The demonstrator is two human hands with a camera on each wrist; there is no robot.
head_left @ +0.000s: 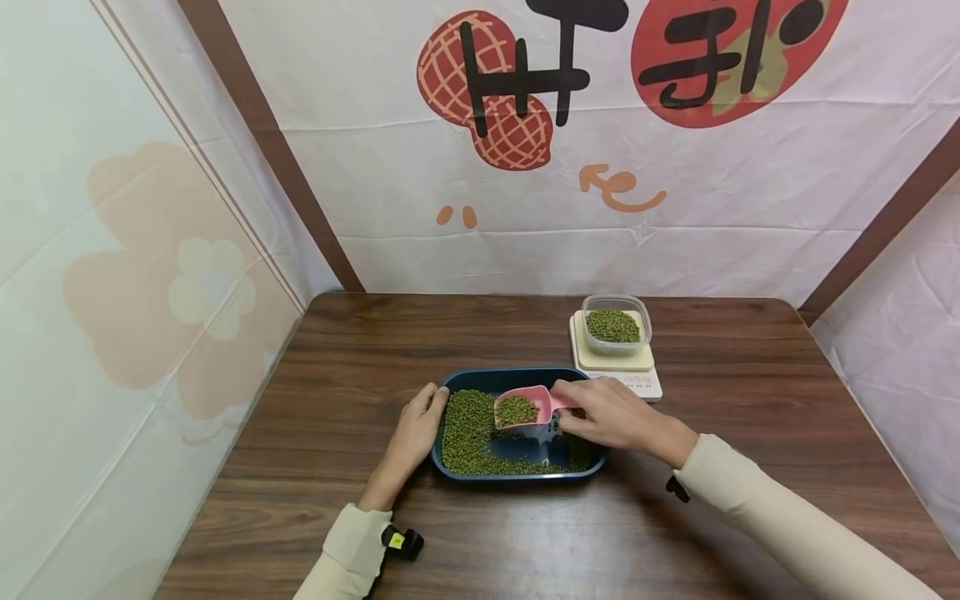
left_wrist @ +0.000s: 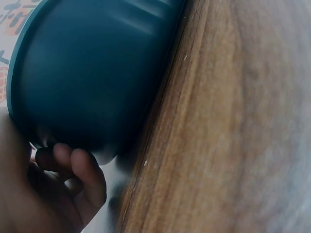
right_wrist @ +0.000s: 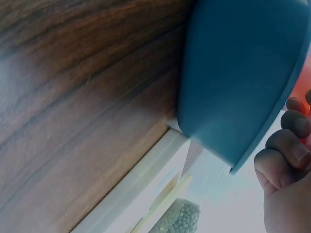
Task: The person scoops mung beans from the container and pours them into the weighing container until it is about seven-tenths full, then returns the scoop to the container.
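Note:
A dark blue tray (head_left: 517,477) of mung beans (head_left: 467,429) lies on the table, the beans heaped mostly toward its left end. My left hand (head_left: 415,429) grips the tray's left end, thumb at the rim; in the left wrist view its fingers (left_wrist: 90,177) curl against the outer wall. My right hand (head_left: 611,414) holds a pink scoop (head_left: 542,403) by its handle over the tray. Green beans fill the scoop's bowl, which points left. In the right wrist view the curled fingers (right_wrist: 284,150) show beside the tray's rim.
A white kitchen scale (head_left: 637,385) stands behind the tray at the right, partly behind my right hand. On it sits a clear plastic container (head_left: 615,348) with green beans in it. A printed cloth (head_left: 360,167) hangs behind the wooden table (head_left: 360,333).

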